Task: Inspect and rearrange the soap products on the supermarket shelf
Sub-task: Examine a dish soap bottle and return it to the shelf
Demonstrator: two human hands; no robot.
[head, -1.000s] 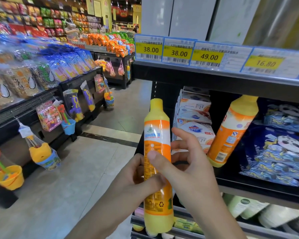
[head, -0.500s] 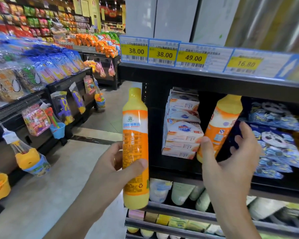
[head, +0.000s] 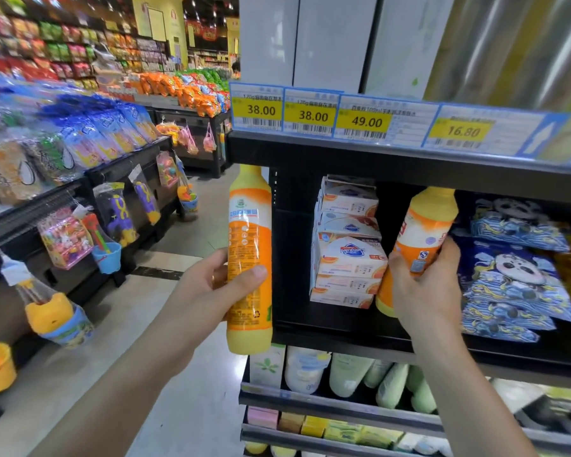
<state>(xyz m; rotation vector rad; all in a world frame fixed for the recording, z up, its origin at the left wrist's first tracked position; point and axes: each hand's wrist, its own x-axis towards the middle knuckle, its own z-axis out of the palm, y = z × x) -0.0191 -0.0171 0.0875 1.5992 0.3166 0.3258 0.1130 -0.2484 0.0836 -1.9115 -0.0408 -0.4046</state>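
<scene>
Yellow price tags [head: 365, 122] run along the top shelf edge. Blue panda-print packs [head: 511, 285] sit right on the middle shelf. Across the aisle: snack bags [head: 89, 136] on a black rack, toy buckets [head: 58, 316] hanging below.

1. Bright, even overhead store light fills the aisle, leaving a pale sheen on the grey polished floor [head: 165, 384].
2. The black metal shelf bay [head: 297, 245] sits in deep shadow beneath its upper board.
3. Glare streaks the crinkly blue plastic snack bags [head: 89, 136].
4. Wide-angle distortion bends shelf edges and stretches the corners.
5. The yellow paper price tags [head: 363, 122] read sharply; the far right one and the lower right corner are smeared.
</scene>
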